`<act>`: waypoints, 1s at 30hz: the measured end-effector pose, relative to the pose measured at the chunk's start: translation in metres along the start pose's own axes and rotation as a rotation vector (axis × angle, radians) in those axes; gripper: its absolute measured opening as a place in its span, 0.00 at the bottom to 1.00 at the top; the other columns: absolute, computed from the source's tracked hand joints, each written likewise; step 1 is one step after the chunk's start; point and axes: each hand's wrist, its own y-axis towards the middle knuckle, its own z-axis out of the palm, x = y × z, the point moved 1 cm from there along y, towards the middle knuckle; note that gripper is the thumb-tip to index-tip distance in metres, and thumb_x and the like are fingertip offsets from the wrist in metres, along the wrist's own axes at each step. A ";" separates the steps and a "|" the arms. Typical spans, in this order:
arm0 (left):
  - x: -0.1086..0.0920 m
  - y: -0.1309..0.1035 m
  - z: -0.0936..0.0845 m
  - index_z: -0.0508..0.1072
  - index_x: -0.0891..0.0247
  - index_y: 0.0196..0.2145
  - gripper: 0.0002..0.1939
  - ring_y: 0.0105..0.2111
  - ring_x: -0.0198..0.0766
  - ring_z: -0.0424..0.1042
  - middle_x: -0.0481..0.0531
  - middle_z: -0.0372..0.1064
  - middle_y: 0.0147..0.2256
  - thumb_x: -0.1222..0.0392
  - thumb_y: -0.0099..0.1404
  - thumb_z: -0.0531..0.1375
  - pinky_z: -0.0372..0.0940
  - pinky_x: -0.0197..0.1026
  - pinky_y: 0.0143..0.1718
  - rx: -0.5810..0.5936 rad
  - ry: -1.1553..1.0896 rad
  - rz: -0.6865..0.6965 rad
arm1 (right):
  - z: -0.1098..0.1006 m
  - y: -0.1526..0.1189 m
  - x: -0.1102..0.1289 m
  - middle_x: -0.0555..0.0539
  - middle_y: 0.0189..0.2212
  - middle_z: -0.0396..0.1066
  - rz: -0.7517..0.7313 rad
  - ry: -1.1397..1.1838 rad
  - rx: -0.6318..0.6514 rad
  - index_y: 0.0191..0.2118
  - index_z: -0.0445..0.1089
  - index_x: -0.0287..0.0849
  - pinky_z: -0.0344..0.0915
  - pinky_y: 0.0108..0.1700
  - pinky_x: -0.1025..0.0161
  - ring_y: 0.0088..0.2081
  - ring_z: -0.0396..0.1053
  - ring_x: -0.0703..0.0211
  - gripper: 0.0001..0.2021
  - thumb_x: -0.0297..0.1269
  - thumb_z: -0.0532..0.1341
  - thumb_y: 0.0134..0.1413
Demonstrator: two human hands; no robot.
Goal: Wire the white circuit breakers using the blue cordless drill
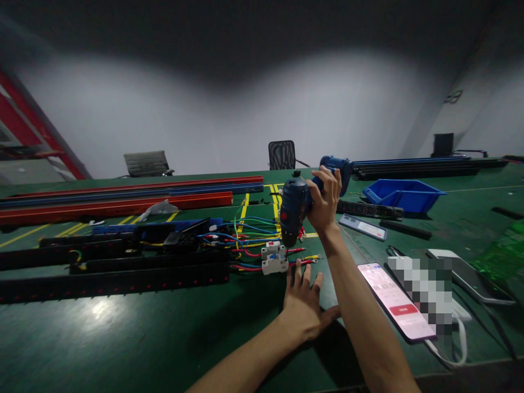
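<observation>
My right hand (pixel 325 199) is wrapped round the handle of a blue cordless drill (pixel 293 207). The drill's nose points down over a white circuit breaker (pixel 273 258), and I cannot tell whether its tip touches. My left hand (pixel 303 303) lies low with fingers spread, just right of the breaker. Its fingertips are at the red and yellow wires (pixel 308 260) with metal lugs; whether they press on them I cannot make out. More coloured wires (pixel 245 240) run left from the breaker to long black power strips (pixel 164 275).
Orange and blue rails (pixel 196 201) lie at the back left, near a clear plastic bag (pixel 159 208). To the right are a blue bin (pixel 403 195), a lit phone (pixel 396 301), a dark-screened device (pixel 470 275) and a white cable (pixel 462 344). All rest on a green table (pixel 135 344).
</observation>
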 end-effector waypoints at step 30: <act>0.001 0.000 0.000 0.56 0.58 0.68 0.43 0.70 0.60 0.29 0.58 0.43 0.70 0.28 0.65 0.44 0.36 0.66 0.68 -0.024 -0.004 -0.012 | -0.001 -0.002 -0.010 0.44 0.54 0.64 0.080 -0.068 0.021 0.52 0.66 0.51 0.41 0.67 0.30 0.63 0.58 0.43 0.17 0.32 0.56 0.57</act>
